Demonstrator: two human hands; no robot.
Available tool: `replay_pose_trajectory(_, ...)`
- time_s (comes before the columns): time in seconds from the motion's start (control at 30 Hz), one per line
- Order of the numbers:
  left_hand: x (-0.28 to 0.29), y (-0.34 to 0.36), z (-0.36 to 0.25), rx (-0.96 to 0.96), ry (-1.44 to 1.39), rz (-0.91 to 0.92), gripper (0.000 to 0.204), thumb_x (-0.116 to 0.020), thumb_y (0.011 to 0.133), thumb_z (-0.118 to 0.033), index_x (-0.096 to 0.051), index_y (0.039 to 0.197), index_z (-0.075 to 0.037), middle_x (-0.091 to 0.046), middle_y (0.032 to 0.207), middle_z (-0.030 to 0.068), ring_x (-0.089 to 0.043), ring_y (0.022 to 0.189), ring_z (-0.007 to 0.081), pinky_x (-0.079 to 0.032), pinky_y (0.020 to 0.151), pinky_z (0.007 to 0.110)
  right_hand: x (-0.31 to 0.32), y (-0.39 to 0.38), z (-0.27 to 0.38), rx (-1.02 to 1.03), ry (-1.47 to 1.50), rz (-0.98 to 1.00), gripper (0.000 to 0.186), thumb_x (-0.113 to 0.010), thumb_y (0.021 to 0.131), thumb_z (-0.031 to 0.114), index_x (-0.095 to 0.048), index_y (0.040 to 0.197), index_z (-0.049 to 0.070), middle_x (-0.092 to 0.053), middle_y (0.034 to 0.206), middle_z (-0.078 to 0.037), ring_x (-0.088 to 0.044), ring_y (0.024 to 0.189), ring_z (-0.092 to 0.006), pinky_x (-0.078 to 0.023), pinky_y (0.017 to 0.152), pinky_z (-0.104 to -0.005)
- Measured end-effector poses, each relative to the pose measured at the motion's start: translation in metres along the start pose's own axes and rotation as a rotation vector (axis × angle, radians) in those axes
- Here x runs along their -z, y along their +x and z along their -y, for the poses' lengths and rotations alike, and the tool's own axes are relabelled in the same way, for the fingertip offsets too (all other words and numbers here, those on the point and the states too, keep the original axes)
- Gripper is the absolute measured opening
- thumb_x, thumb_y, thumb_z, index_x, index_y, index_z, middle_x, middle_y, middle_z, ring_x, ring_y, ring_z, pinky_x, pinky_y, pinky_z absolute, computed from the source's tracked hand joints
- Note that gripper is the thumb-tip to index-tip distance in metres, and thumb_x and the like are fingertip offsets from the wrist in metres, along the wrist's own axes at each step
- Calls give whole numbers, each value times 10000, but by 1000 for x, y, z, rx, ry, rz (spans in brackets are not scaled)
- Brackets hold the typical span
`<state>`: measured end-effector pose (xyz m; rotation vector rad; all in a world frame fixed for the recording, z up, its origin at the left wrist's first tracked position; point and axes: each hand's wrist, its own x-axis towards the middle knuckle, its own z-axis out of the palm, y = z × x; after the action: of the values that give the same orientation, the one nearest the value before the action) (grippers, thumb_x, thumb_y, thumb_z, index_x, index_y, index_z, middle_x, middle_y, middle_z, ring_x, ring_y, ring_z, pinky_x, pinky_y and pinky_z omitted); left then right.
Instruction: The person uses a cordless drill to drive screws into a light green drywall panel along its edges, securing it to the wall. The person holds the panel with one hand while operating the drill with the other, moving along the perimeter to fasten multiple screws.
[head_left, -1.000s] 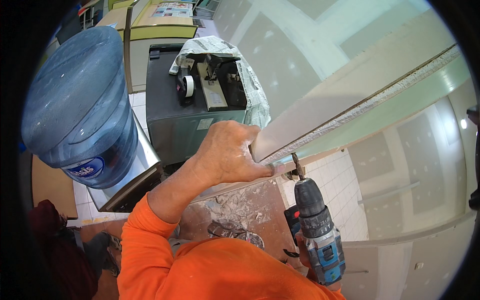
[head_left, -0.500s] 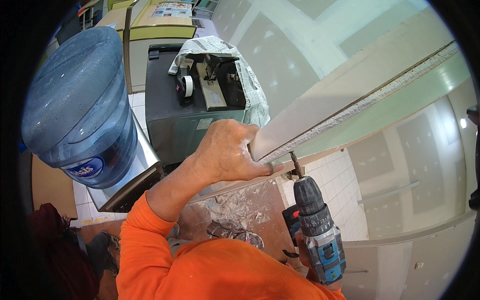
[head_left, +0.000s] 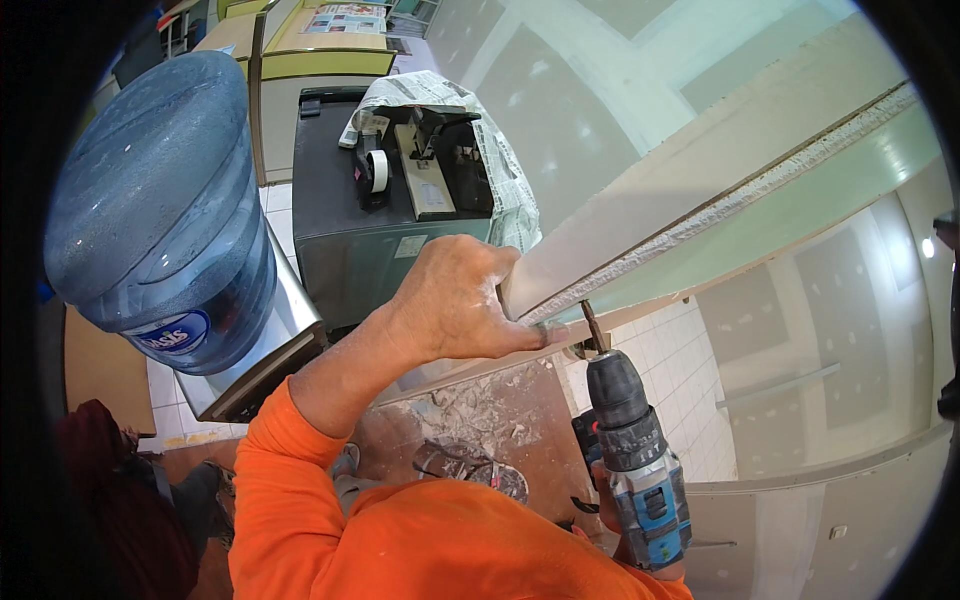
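Observation:
My left hand (head_left: 450,300) is closed around the end of a plasterboard partition (head_left: 690,205), thumb below its raw, crumbly edge. White dust marks the skin near the thumb. A blue and black cordless drill (head_left: 645,470) points up at that board edge from the lower right. Its drill bit (head_left: 594,326) has its tip at or just under the board, close to my left thumb; contact cannot be made out. My right hand (head_left: 606,505) is wrapped round the drill's grip, mostly hidden behind the drill body.
A large blue water bottle (head_left: 155,210) stands on a dispenser at the left. Beyond my left hand, a dark cabinet (head_left: 350,220) carries a tape dispenser (head_left: 374,175) and newspaper (head_left: 515,190). Dusty debris (head_left: 480,405) lies on the floor below. A person's dark red sleeve (head_left: 125,500) shows lower left.
The drill bit looks slightly turned, and the drill has shifted a tiny amount. My left hand keeps its hold on the board's end.

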<state>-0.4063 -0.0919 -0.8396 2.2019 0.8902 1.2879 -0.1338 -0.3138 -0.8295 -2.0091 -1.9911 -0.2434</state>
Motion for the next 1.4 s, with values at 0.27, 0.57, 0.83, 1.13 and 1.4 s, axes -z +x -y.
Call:
replay_pose_trajectory(0.27, 0, 1, -1, 11, 2, 14, 504, -900, 645, -468, -752, 887, -52, -651, 610, 114, -652, 523, 249, -515, 551, 319, 12, 10, 10, -75, 59, 77, 442, -865, 663, 365, -657, 927, 78, -682, 729, -67, -677, 623, -254, -557, 606, -358)
replay_pose_trajectory(0.57, -1, 1, 0, 9, 15, 7, 543, -880, 669, -520, -759, 928, -58, -669, 633, 111, -661, 535, 235, -519, 560, 310, 4, 8, 8, 116, -83, -95, 456, -883, 656, 360, -666, 925, 64, -694, 747, -76, -693, 642, -227, -562, 614, -342)
replay_pose_trajectory(0.83, -2, 1, -2, 57, -41, -5, 605, -844, 620, -526, -694, 725, 51, -636, 601, 197, -673, 581, 361, -555, 603, 403, 19, 16, 17, 108, -128, 32, 447, -865, 685, 406, -666, 900, 69, -677, 718, -64, -686, 630, -226, -556, 598, -351)
replay_pose_trajectory(1.13, -4, 2, 0, 28, -60, -36, 647, -842, 621, -571, -695, 728, 49, -633, 609, 208, -670, 584, 365, -549, 608, 401, 19, 15, 21, -77, 70, 69, 416, -868, 707, 357, -663, 906, 54, -687, 712, -65, -679, 619, -195, -554, 589, -338)
replay_pose_trajectory(1.4, -4, 2, 0, 39, -58, -40, 673, -852, 604, -603, -702, 732, 40, -635, 609, 204, -670, 583, 356, -547, 599, 400, 23, 19, 27, -120, 200, 49, 385, -873, 715, 315, -655, 901, 60, -703, 736, -71, -687, 638, -196, -556, 602, -332)
